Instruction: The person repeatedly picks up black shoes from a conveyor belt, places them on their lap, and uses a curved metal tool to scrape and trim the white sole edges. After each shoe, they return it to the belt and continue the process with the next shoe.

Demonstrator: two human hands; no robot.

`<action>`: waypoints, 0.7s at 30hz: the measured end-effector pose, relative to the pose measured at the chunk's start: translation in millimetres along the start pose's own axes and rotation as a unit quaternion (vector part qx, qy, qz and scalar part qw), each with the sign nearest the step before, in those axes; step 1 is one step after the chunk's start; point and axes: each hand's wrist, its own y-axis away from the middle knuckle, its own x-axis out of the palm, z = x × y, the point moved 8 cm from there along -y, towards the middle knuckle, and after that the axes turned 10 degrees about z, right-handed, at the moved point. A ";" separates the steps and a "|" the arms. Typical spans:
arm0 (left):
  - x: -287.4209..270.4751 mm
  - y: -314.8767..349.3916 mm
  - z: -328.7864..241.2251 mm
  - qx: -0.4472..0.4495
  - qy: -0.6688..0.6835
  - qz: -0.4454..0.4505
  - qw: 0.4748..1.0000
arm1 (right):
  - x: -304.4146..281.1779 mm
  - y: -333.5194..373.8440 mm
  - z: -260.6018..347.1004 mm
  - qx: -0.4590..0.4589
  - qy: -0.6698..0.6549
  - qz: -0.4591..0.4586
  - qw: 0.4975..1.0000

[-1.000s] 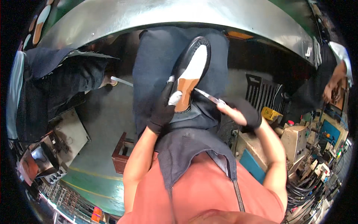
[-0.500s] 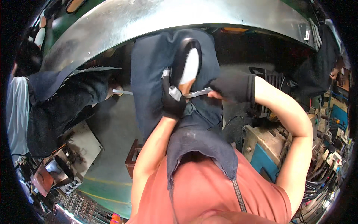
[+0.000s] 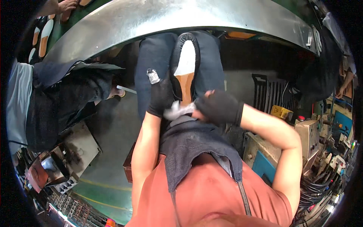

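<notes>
A black shoe (image 3: 175, 64) lies sole up between my thighs, toe pointing away from me. Its underside is white toward the toe and tan toward the heel. My left hand (image 3: 160, 96), in a black fingerless glove with silvery tape on its fingers, is wrapped along the shoe's left side near the heel. My right hand (image 3: 219, 108), gloved the same way, is closed at the heel end. Between the two hands a pale metal tool (image 3: 187, 109) shows, smeared by motion; its exact kind cannot be made out.
A curved metal bench (image 3: 170, 15) runs across the front. Other shoes (image 3: 46, 36) lie on a green surface at far left, near another person's hand (image 3: 68, 5). A co-worker's legs (image 3: 72, 90) are at left. Machinery with cables (image 3: 321, 185) stands at right; a brown box (image 3: 128, 166) sits by my left arm.
My right hand has come left and slightly down, toward the heel, with the tool. The shoe's toe has shifted left and away from me. My left hand has moved slightly left.
</notes>
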 end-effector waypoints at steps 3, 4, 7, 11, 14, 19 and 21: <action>4.2 4.8 1.1 0.047 -0.114 -0.050 0.991 | -19.7 -3.4 26.7 -0.095 -0.086 0.018 0.992; 10.4 9.8 8.8 0.061 -0.130 -0.062 0.988 | -13.7 -2.9 15.7 -0.091 -0.123 0.014 0.988; 20.4 -0.8 41.5 -0.147 0.203 -0.053 0.967 | 21.4 32.1 -65.6 0.217 -0.317 0.241 0.891; 81.3 2.0 88.4 -0.251 0.528 -0.053 0.810 | -19.1 77.5 -67.1 0.189 -0.250 0.159 0.936; 50.1 -6.4 51.3 -0.077 0.141 -0.146 0.976 | -45.1 75.0 -53.6 0.172 -0.219 0.157 0.947; 0.7 -8.7 -27.0 -0.129 0.229 -0.021 0.965 | -93.7 -9.0 9.9 0.036 -0.116 0.041 0.992; -19.0 10.9 -59.6 -0.064 0.345 0.036 0.936 | -100.9 -25.4 18.8 -0.093 -0.153 -0.006 0.984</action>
